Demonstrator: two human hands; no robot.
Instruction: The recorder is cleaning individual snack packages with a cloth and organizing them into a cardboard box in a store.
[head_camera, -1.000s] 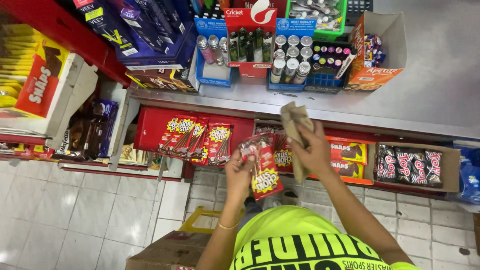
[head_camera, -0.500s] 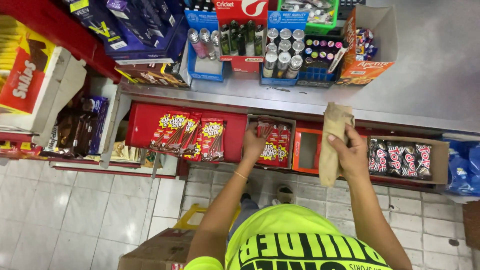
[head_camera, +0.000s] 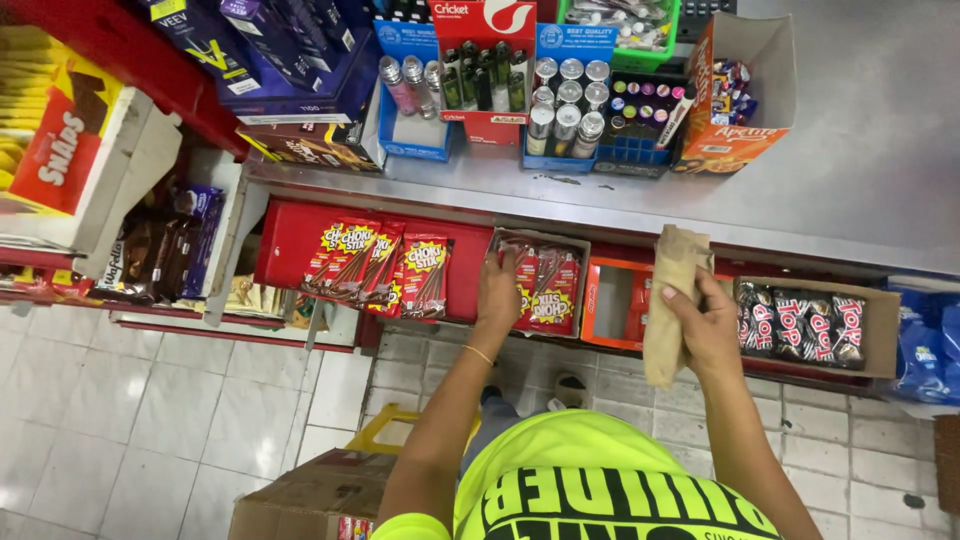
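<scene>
My left hand (head_camera: 498, 285) rests on red snack packets (head_camera: 548, 290) in a brown tray (head_camera: 580, 255) under the counter (head_camera: 860, 190); its fingertips are hidden, so I cannot tell their grip. My right hand (head_camera: 708, 325) clamps a folded tan cloth (head_camera: 668, 300) before an orange box (head_camera: 610, 300) with open room inside.

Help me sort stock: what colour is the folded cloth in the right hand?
Tan-brown, plain; the folded cloth is held in the right hand, seen in the head view.
</scene>
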